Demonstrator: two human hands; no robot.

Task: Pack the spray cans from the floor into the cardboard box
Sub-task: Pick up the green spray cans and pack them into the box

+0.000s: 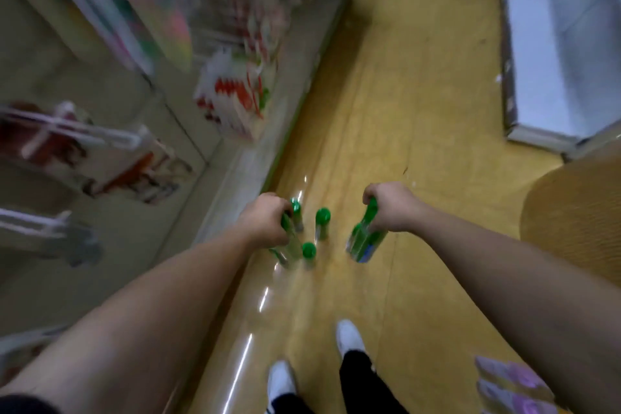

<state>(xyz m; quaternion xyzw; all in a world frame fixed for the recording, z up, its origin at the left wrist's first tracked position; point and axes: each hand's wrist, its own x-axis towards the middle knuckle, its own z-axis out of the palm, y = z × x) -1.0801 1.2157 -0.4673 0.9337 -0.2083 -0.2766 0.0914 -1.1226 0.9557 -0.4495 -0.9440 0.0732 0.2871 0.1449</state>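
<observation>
The frame is blurred by motion. My left hand (267,220) grips a green-capped spray can (289,247) by its top, lifted over the yellow floor. My right hand (391,207) grips another green spray can (364,240), perhaps two held together, tilted with the base toward me. Three green-capped cans stand on the floor between my hands: one (296,213) behind my left hand, one (322,223) in the middle, one (308,254) nearest me. No cardboard box shows clearly; a tan curved shape (571,222) sits at the right edge.
A shop shelf unit (255,158) with hanging goods runs along the left of the aisle. A white cabinet (554,60) stands at the far right. My two feet in white shoes (349,336) are below the cans. Purple packets (514,386) lie at the bottom right.
</observation>
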